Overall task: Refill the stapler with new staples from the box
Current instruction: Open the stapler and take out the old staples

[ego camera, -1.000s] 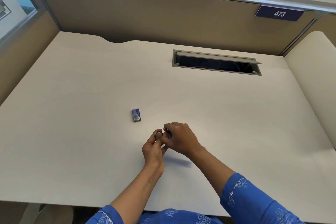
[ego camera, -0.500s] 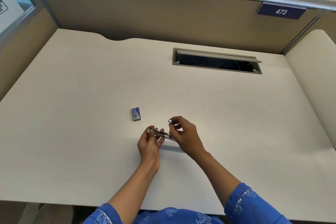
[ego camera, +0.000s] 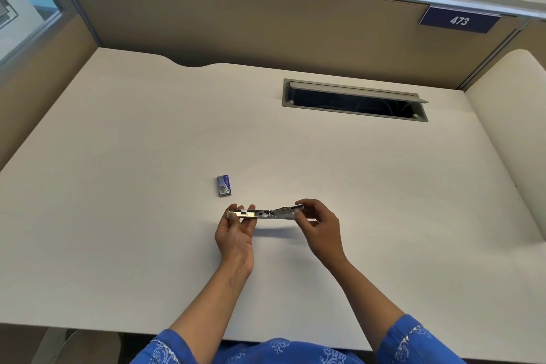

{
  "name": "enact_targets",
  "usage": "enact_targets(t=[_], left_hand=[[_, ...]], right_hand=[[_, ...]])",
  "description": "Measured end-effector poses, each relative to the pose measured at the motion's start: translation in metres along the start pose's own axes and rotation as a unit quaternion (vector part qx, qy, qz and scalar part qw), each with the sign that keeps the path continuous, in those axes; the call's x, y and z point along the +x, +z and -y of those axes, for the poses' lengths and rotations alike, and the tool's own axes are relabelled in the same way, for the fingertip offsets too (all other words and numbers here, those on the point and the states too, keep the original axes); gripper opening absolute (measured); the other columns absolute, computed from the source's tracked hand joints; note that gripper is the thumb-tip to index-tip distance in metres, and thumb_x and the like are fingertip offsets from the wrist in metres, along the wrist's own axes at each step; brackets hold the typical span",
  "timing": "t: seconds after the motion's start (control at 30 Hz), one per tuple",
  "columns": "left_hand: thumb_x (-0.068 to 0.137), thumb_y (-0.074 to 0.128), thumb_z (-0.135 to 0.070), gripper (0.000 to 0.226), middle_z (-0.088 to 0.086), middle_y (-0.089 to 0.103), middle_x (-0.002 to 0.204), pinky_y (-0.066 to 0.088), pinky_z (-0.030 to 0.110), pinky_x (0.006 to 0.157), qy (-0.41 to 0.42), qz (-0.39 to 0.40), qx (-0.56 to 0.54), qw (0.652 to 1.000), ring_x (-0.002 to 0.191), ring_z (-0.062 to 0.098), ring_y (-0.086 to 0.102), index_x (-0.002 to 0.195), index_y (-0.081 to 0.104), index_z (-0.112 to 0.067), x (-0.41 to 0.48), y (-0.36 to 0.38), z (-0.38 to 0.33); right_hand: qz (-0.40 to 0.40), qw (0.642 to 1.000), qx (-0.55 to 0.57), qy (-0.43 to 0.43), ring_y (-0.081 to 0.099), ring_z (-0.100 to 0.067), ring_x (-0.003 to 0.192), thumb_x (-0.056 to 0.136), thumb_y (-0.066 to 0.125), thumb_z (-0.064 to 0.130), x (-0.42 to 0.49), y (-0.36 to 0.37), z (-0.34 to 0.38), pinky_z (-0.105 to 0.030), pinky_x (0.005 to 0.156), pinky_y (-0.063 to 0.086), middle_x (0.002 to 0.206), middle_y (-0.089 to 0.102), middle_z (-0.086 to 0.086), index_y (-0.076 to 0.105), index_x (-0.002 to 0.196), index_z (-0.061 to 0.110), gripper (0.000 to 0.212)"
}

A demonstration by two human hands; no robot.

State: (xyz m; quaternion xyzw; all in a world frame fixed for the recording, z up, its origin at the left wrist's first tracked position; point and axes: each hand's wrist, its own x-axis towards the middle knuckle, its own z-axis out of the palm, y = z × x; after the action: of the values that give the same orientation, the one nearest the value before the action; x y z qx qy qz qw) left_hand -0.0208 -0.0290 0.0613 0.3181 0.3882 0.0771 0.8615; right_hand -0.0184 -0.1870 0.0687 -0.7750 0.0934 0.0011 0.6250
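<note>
right, the stapler (ego camera: pixel 263 213) is swung wide open, stretched out flat and silver above the pale desk (ego camera: pixel 118 156). left hand (ego camera: pixel 236 233) has its fingers and thumb clamped on the left end, palm up underneath. right hand (ego camera: pixel 320 223) pinches the other end, thumb and forefinger closed on the metal there. the little blue box of staples (ego camera: pixel 223 185) lies flat on the desk just beyond the left hand, apart from it, not touched by either hand. blue patterned sleeves (ego camera: pixel 413 343) at the near edge.
</note>
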Motion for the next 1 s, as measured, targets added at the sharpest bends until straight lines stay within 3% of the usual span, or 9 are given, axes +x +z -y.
enact_targets(t=[0.13, 0.37, 0.5, 0.57, 0.7, 0.8, 0.93, 1.0], left_hand=[[0.103, 0.037, -0.012, 0.024, 0.006, 0.060, 0.091, 0.049, 0.045, 0.092, -0.006, 0.004, -0.018, 1.000, 0.089, 0.027, 0.068, 0.092, 0.057, -0.008, 0.000, 0.000, -0.005], [0.102, 0.038, -0.011, 0.023, 0.005, 0.060, 0.091, 0.049, 0.044, 0.092, 0.003, 0.018, -0.010, 1.000, 0.093, 0.028, 0.067, 0.094, 0.060, -0.010, -0.003, -0.002, -0.011], [0.101, 0.041, -0.010, 0.021, 0.002, 0.062, 0.088, 0.049, 0.043, 0.091, 0.026, 0.041, 0.028, 0.998, 0.094, 0.025, 0.067, 0.097, 0.062, -0.011, -0.005, -0.005, -0.011], [0.101, 0.042, -0.009, 0.020, 0.000, 0.064, 0.089, 0.050, 0.042, 0.090, 0.042, 0.051, 0.052, 0.996, 0.093, 0.024, 0.068, 0.098, 0.062, -0.012, -0.006, -0.007, -0.012], [0.099, 0.046, -0.009, 0.019, -0.010, 0.072, 0.087, 0.058, 0.034, 0.083, 0.073, 0.082, 0.104, 0.988, 0.089, 0.018, 0.072, 0.100, 0.065, -0.014, -0.010, -0.004, -0.016], [0.097, 0.050, -0.010, 0.017, -0.005, 0.070, 0.087, 0.058, 0.030, 0.083, 0.091, 0.097, 0.133, 0.982, 0.090, 0.017, 0.071, 0.102, 0.066, -0.014, -0.012, 0.000, -0.018], [0.096, 0.052, -0.009, 0.016, 0.001, 0.067, 0.090, 0.058, 0.030, 0.083, 0.099, 0.105, 0.142, 0.979, 0.092, 0.021, 0.069, 0.104, 0.065, -0.012, -0.012, 0.000, -0.019], [0.096, 0.052, -0.010, 0.016, 0.002, 0.066, 0.091, 0.059, 0.029, 0.082, 0.100, 0.110, 0.146, 0.978, 0.092, 0.022, 0.069, 0.106, 0.065, -0.012, -0.012, 0.000, -0.019]], right_hand=[[0.004, 0.999, -0.032, 0.014, 0.064, -0.002, 0.086, 0.088, 0.068, 0.019, -0.001, -0.004, -0.002, -0.013, 0.059, 0.046, 0.094, 0.073, 0.011, 0.070, 0.097, 0.029, 0.013], [0.030, 0.997, -0.074, 0.021, 0.060, -0.004, 0.096, 0.091, 0.066, 0.027, 0.000, -0.004, -0.005, -0.014, 0.072, 0.045, 0.108, 0.067, 0.017, 0.065, 0.107, 0.033, 0.018], [0.038, 0.980, -0.170, -0.096, 0.051, 0.001, 0.107, 0.092, 0.065, 0.026, -0.004, 0.005, -0.002, -0.010, 0.087, 0.039, 0.111, 0.063, 0.017, 0.062, 0.114, 0.029, 0.022], [0.046, 0.978, -0.161, -0.128, 0.053, 0.001, 0.106, 0.094, 0.062, 0.017, -0.006, 0.015, 0.003, -0.009, 0.086, 0.040, 0.111, 0.064, 0.016, 0.064, 0.111, 0.028, 0.021], [0.077, 0.996, -0.034, -0.020, 0.061, 0.006, 0.103, 0.094, 0.052, 0.001, -0.010, 0.040, 0.010, -0.006, 0.082, 0.046, 0.112, 0.069, 0.008, 0.067, 0.114, 0.024, 0.034], [0.075, 0.994, 0.035, 0.076, 0.062, 0.000, 0.107, 0.096, 0.045, -0.002, -0.012, 0.049, 0.008, -0.008, 0.086, 0.044, 0.115, 0.069, 0.006, 0.066, 0.117, 0.025, 0.040], [0.070, 0.989, 0.073, 0.112, 0.064, -0.011, 0.110, 0.096, 0.044, -0.005, -0.008, 0.047, 0.011, -0.020, 0.095, 0.048, 0.116, 0.070, 0.000, 0.066, 0.119, 0.019, 0.040], [0.082, 0.989, 0.064, 0.103, 0.064, -0.012, 0.108, 0.096, 0.044, -0.005, -0.006, 0.044, 0.011, -0.016, 0.092, 0.048, 0.116, 0.070, -0.002, 0.066, 0.120, 0.015, 0.038]])
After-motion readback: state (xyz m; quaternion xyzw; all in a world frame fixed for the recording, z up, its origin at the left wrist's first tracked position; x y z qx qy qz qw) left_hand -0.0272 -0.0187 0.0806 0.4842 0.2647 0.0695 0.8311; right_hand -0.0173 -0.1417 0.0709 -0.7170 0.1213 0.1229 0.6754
